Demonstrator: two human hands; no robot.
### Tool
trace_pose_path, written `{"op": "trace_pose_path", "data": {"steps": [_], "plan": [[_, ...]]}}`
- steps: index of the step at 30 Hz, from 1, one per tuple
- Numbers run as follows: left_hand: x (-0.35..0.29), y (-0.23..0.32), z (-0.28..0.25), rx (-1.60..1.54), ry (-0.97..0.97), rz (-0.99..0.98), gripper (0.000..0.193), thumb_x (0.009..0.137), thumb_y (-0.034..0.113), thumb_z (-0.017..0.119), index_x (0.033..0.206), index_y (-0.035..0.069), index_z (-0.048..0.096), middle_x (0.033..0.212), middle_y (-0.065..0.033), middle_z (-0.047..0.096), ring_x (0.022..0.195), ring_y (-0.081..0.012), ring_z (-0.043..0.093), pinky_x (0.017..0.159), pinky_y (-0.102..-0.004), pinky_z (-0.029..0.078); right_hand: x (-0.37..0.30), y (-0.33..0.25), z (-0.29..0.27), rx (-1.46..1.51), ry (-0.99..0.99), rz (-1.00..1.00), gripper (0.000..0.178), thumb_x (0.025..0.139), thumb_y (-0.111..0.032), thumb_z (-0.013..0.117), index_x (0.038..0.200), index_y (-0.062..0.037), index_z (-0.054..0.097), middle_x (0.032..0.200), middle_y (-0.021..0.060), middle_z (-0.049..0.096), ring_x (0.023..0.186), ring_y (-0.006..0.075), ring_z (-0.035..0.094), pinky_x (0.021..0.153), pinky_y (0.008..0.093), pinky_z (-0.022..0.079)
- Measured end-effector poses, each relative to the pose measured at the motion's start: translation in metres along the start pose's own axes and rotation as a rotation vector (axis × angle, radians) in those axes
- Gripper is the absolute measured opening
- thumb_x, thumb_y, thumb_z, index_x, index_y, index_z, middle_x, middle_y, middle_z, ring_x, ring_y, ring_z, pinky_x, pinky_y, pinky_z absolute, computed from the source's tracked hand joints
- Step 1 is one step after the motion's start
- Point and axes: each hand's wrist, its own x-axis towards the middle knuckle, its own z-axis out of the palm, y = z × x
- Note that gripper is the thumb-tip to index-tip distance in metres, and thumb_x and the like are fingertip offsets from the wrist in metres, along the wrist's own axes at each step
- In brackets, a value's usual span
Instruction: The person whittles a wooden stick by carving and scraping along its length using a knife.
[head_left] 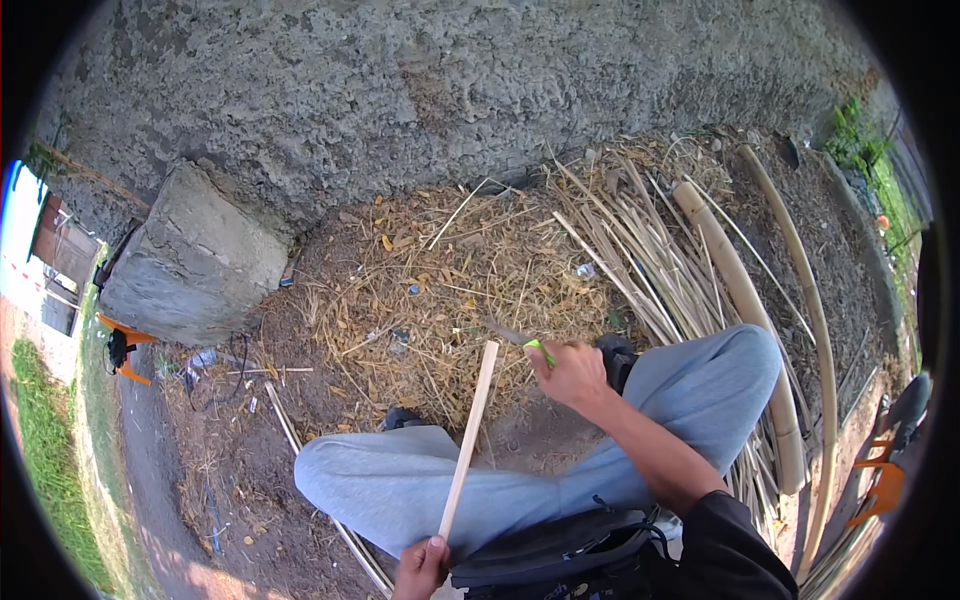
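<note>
My left hand [420, 568] is closed round the lower end of a pale bamboo strip [468, 440], near my left thigh. The strip slants up across my grey trousers, its far end between my knees. In my right hand [572, 376] is a knife [508, 332] with a bright green handle, gripped in closed fingers. Its blade points left and away from me, just above and right of the strip's far end. Whether blade and strip touch, I cannot tell.
Split bamboo strips [650, 260] lie heaped at the right, beside thick bamboo poles [722, 255]. A concrete block [195, 260] stands at the left against a rough grey wall [480, 90]. Dry shavings and leaves [450, 290] cover the ground ahead. More strips [285, 415] lie left of my knee.
</note>
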Motion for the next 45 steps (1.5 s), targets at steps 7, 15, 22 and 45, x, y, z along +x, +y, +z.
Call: {"op": "trace_pose_path", "data": {"steps": [7,15,22,45], "plan": [[0.004,-0.001,0.001,0.059,0.088,-0.067,0.043,0.104,0.043,0.046,0.075,0.013,0.057,0.055,0.0046,0.042,0.046,-0.0073,0.039,0.043,-0.0248,0.03,-0.018,-0.008,0.01,0.272,0.081,0.167,0.035,0.098,-0.034,0.057,0.083,-0.0049,0.07,0.053,0.0158,0.058,0.05,0.0382,0.062,0.051,0.0486,0.049],[0.002,0.025,0.011,0.216,0.159,0.473,0.039,0.101,0.04,0.051,0.074,0.013,0.055,0.056,0.0047,0.041,0.047,-0.0088,0.04,0.043,-0.0263,0.028,-0.047,-0.036,-0.012,0.407,0.024,-0.186,0.023,0.091,-0.025,0.067,0.081,-0.0046,0.065,0.059,0.0127,0.061,0.049,0.0339,0.061,0.045,0.0426,0.047],[-0.004,0.047,-0.018,-0.389,-0.142,-0.373,0.045,0.101,0.046,0.05,0.071,0.013,0.053,0.057,0.003,0.041,0.05,-0.0089,0.041,0.043,-0.026,0.028,-0.058,-0.043,-0.006,0.264,0.031,-0.459,0.027,0.092,-0.032,0.067,0.082,-0.0073,0.064,0.064,0.0091,0.064,0.047,0.0279,0.061,0.041,0.0396,0.047],[0.005,0.049,0.02,-0.034,0.043,0.052,0.056,0.108,0.042,0.032,0.07,0.007,0.052,0.058,0.0026,0.045,0.053,-0.0077,0.041,0.05,-0.0274,0.033,-0.088,-0.053,0.01,0.196,0.024,-0.611,0.029,0.087,-0.039,0.073,0.081,-0.0115,0.067,0.061,0.0026,0.062,0.042,0.0209,0.058,0.036,0.0347,0.042]]}}
